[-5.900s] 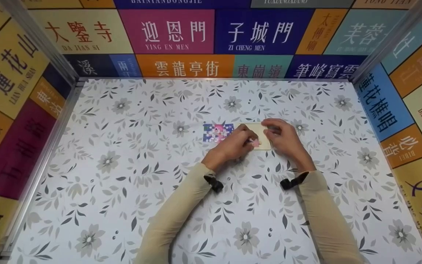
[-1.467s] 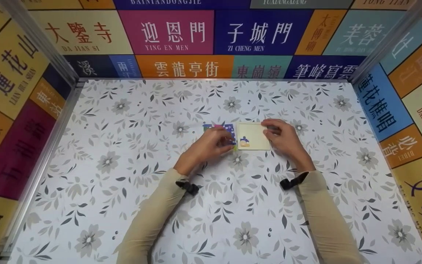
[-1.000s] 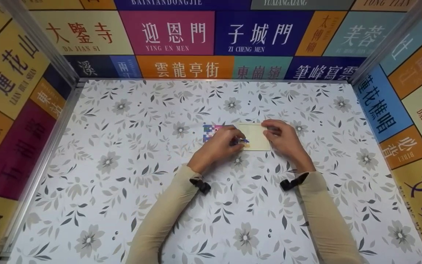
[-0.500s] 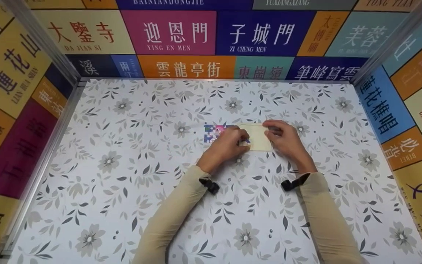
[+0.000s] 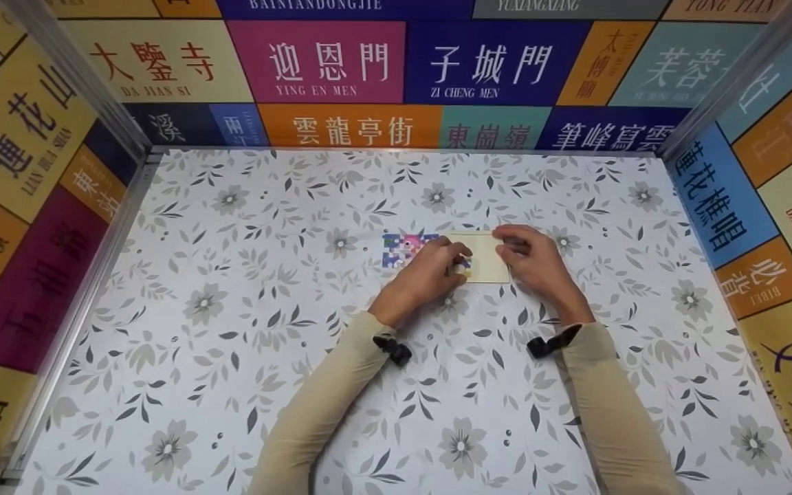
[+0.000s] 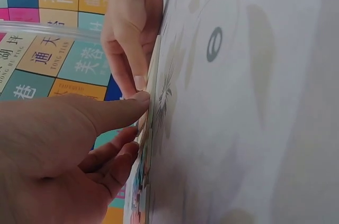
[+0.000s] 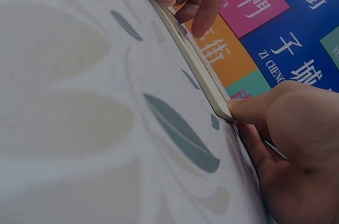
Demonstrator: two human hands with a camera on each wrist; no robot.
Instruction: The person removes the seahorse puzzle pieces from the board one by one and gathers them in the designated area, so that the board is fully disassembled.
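A shallow cream puzzle tray (image 5: 489, 258) lies on the patterned tabletop, its thin edge (image 7: 212, 89) visible in the right wrist view. My left hand (image 5: 423, 271) bends over its left part. Thumb and fingertips are around a small blue-and-yellow puzzle piece (image 5: 466, 265), mostly hidden under them. In the left wrist view, that thumb touches the tray's near edge. My right hand (image 5: 533, 261) pinches the tray's right edge between thumb and fingers. Left of the tray are several joined puzzle pieces (image 5: 394, 251) picturing a pink figure, partly covered by my left hand.
White paper with grey flowers and leaves covers the table (image 5: 231, 371). Colourful lettered panels (image 5: 313, 62) wall the back and both sides, with clear corner strips between them. Black camera straps (image 5: 396, 349) sit on both wrists.
My left hand has moved right from the joined pieces onto the tray and has stayed there over the last half second. My right hand keeps its hold on the tray's edge.
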